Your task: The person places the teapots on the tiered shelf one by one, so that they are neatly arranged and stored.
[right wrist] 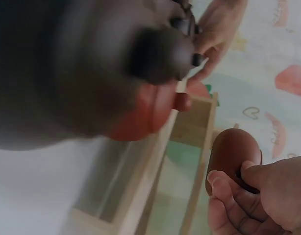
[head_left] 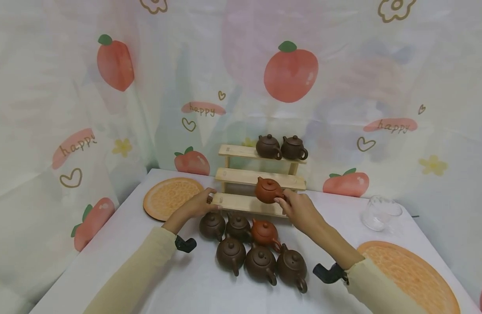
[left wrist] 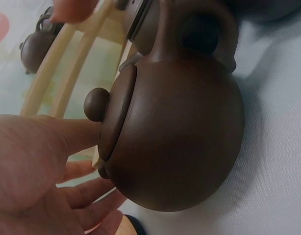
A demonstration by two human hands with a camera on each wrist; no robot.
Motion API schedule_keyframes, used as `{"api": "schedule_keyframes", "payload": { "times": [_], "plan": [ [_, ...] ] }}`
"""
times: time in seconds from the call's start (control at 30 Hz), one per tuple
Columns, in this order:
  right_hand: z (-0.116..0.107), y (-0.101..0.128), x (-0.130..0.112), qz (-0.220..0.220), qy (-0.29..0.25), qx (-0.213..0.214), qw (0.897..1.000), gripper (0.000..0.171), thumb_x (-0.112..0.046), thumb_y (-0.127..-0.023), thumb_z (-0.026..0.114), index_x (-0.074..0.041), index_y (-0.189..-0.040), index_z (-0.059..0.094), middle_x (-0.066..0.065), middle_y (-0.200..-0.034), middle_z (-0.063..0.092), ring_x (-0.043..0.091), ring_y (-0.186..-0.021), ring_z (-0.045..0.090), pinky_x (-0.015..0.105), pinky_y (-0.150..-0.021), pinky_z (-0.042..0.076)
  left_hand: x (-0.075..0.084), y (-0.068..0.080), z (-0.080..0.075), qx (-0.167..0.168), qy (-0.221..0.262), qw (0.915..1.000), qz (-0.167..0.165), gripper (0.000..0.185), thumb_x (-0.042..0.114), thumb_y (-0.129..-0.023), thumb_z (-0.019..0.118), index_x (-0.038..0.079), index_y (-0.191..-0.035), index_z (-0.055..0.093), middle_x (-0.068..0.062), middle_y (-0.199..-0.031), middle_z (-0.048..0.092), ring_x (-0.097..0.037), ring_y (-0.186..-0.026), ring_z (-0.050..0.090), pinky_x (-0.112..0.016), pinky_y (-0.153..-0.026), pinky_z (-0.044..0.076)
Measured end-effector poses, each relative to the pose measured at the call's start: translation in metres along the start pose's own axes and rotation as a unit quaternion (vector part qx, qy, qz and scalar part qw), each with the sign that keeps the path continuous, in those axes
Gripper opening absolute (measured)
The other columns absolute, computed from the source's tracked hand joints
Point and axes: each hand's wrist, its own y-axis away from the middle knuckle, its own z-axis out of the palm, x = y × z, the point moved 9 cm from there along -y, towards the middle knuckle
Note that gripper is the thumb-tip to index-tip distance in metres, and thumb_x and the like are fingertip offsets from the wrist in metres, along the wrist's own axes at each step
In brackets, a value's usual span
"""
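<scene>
My right hand (head_left: 303, 213) grips the handle of a red-brown clay teapot (head_left: 268, 190), lifted over the lowest tier of a three-tier wooden shelf (head_left: 234, 201). In the right wrist view the thumb and fingers (right wrist: 224, 196) pinch that handle. My left hand (head_left: 197, 205) holds the left end of the lowest tier, thumb in front and fingers behind. A dark brown teapot (left wrist: 185, 132) fills much of the left wrist view, beside that hand. Several dark teapots (head_left: 261, 264) and one red-brown teapot (head_left: 264, 232) stand on the table before the shelf.
Two dark teapots (head_left: 268, 146) sit at the right of the top tier. An orange round mat (head_left: 172, 198) lies at the back left, another orange mat (head_left: 417, 274) at the right under the right sleeve. A clear glass vessel (head_left: 379, 213) stands at the back right.
</scene>
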Motion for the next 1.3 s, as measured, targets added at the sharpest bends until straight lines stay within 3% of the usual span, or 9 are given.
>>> {"api": "schedule_keyframes", "payload": {
  "times": [0.13, 0.37, 0.63, 0.77, 0.93, 1.17, 1.3],
  "plan": [
    [-0.005, -0.018, -0.01, -0.01, -0.005, 0.013, 1.0, 0.02, -0.016, -0.106, 0.066, -0.004, -0.091, 0.063, 0.004, -0.068, 0.065, 0.012, -0.058, 0.057, 0.032, -0.058, 0.048, 0.001, 0.001, 0.0, -0.002, 0.006, 1.0, 0.0, 0.065, 0.026, -0.102, 0.073, -0.001, -0.153, 0.042, -0.029, -0.135, 0.065, -0.038, -0.124, 0.064, -0.05, -0.102, 0.052],
    [-0.01, -0.056, -0.028, -0.019, 0.006, 0.023, 1.0, 0.027, -0.02, -0.108, 0.064, -0.004, -0.087, 0.06, 0.004, -0.065, 0.051, 0.017, -0.054, 0.047, 0.033, -0.057, 0.039, 0.002, 0.001, -0.001, -0.002, 0.004, 1.0, -0.004, 0.064, 0.025, -0.102, 0.073, -0.002, -0.151, 0.043, -0.029, -0.135, 0.064, -0.038, -0.123, 0.064, -0.05, -0.102, 0.052],
    [-0.004, -0.098, -0.043, -0.016, -0.021, 0.01, 1.0, 0.024, -0.02, -0.11, 0.059, 0.001, -0.098, 0.065, 0.01, -0.074, 0.067, 0.019, -0.06, 0.061, 0.034, -0.059, 0.047, -0.003, -0.002, -0.002, 0.0, -0.003, 0.9999, -0.013, 0.061, 0.025, -0.102, 0.073, 0.001, -0.15, 0.045, -0.028, -0.136, 0.064, -0.038, -0.124, 0.063, -0.051, -0.103, 0.052],
    [-0.005, -0.115, -0.047, -0.01, -0.02, 0.019, 1.0, 0.027, -0.019, -0.111, 0.057, 0.003, -0.096, 0.063, 0.014, -0.074, 0.067, 0.022, -0.058, 0.062, 0.033, -0.055, 0.046, -0.004, -0.003, -0.001, 0.001, -0.006, 0.9999, -0.012, 0.061, 0.025, -0.102, 0.073, 0.001, -0.15, 0.045, -0.028, -0.136, 0.064, -0.038, -0.126, 0.063, -0.051, -0.104, 0.052],
    [-0.003, -0.133, -0.048, 0.009, -0.002, 0.023, 1.0, 0.03, -0.021, -0.112, 0.055, 0.002, -0.095, 0.062, 0.015, -0.076, 0.063, 0.024, -0.059, 0.059, 0.032, -0.056, 0.042, -0.004, -0.004, -0.001, 0.002, -0.012, 0.9999, -0.008, 0.06, 0.025, -0.101, 0.073, 0.001, -0.149, 0.046, -0.028, -0.135, 0.065, -0.039, -0.125, 0.063, -0.051, -0.103, 0.052],
    [0.004, -0.152, -0.046, 0.043, 0.003, 0.016, 0.999, 0.03, -0.023, -0.113, 0.053, 0.004, -0.104, 0.066, 0.019, -0.085, 0.071, 0.029, -0.069, 0.067, 0.037, -0.063, 0.049, -0.002, -0.003, -0.004, 0.003, -0.018, 0.9998, -0.005, 0.059, 0.025, -0.101, 0.073, 0.001, -0.148, 0.047, -0.029, -0.134, 0.065, -0.04, -0.125, 0.063, -0.051, -0.102, 0.052],
    [0.007, -0.16, -0.041, 0.068, 0.012, 0.011, 0.998, 0.031, -0.025, -0.113, 0.053, 0.003, -0.109, 0.066, 0.019, -0.088, 0.068, 0.029, -0.071, 0.066, 0.037, -0.064, 0.048, -0.001, -0.004, -0.004, 0.004, -0.021, 0.9998, -0.002, 0.058, 0.023, -0.101, 0.074, 0.001, -0.147, 0.048, -0.029, -0.133, 0.065, -0.04, -0.124, 0.063, -0.05, -0.101, 0.052]
  ]
}}
